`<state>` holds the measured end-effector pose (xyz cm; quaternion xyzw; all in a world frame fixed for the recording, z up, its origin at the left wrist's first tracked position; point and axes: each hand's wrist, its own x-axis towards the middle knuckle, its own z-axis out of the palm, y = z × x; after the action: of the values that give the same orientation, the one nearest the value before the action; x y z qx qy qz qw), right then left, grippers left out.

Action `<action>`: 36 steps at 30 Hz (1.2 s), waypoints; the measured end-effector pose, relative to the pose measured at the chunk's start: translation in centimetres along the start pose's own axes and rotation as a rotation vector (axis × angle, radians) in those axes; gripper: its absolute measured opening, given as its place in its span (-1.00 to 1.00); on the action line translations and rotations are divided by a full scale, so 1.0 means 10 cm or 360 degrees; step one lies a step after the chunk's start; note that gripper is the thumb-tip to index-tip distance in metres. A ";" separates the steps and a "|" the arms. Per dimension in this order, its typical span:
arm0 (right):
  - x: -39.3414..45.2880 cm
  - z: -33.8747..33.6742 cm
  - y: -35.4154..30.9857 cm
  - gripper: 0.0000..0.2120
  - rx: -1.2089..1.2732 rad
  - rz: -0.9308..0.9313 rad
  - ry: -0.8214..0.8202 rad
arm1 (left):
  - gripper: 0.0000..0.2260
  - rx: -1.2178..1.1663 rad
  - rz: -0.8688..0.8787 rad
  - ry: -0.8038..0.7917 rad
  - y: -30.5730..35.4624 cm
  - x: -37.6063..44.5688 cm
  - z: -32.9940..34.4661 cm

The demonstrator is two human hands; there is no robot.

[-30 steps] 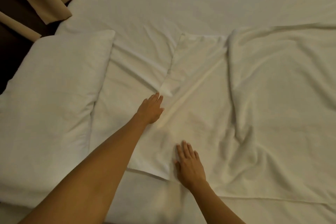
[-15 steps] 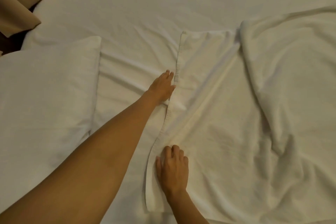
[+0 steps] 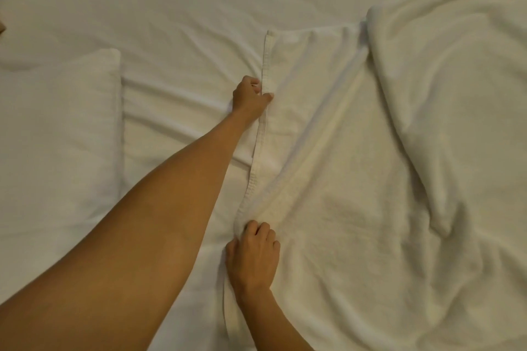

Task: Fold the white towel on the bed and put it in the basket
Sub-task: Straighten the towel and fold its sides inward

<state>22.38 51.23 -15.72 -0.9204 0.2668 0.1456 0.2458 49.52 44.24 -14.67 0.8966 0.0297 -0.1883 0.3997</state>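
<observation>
The white towel (image 3: 336, 174) lies spread and creased over the right half of the bed, its hemmed left edge running down the middle of the view. My left hand (image 3: 249, 95) is stretched far forward and pinches that hem near its upper end. My right hand (image 3: 253, 253) is nearer to me, fingers curled into the same edge where the cloth bunches up. A diagonal ridge crosses the towel between the two hands. No basket is in view.
A white pillow (image 3: 57, 134) lies at the left, beside my left forearm. The white bed sheet (image 3: 176, 8) stretches across the top and left. The towel's right part (image 3: 456, 111) is heaped in loose folds.
Both hands went from lying flat on the towel to gripping its left hem. My left hand reached further up the edge, and the view shifted left and forward.
</observation>
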 end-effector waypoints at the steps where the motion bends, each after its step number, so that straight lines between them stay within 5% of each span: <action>1: 0.00 -0.02 -0.01 -0.71 0.0052 0.0008 -0.0011 | -0.53 -0.0082 -0.0071 -0.0018 0.02 0.01 0.00; 10: -0.09 -0.16 0.22 -0.67 0.0553 0.0330 0.0055 | -0.77 -0.0470 -0.0216 -0.0122 0.40 0.03 -0.01; 15: -0.03 -0.35 0.47 -0.48 0.0253 -0.0102 0.0211 | -0.72 0.0064 0.0170 0.0052 0.61 0.02 0.01; 20: 0.10 -0.53 0.70 -0.66 -0.0036 -0.0214 0.0312 | -0.66 0.0905 0.0677 -0.0195 0.55 0.02 0.01; 27: 0.14 -0.49 0.86 -0.46 -0.0069 -0.0400 0.0347 | -0.75 0.1721 0.1157 -0.0277 0.43 -0.04 -0.16; 36: 0.16 -0.63 1.02 -0.34 -0.0035 -0.0353 0.0140 | -0.81 0.1964 0.1750 -0.0029 0.52 0.08 -0.17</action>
<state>18.77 39.68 -14.95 -0.9525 0.1722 0.0799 0.2383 51.87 41.86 -10.29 0.8398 -0.5254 0.0444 -0.1291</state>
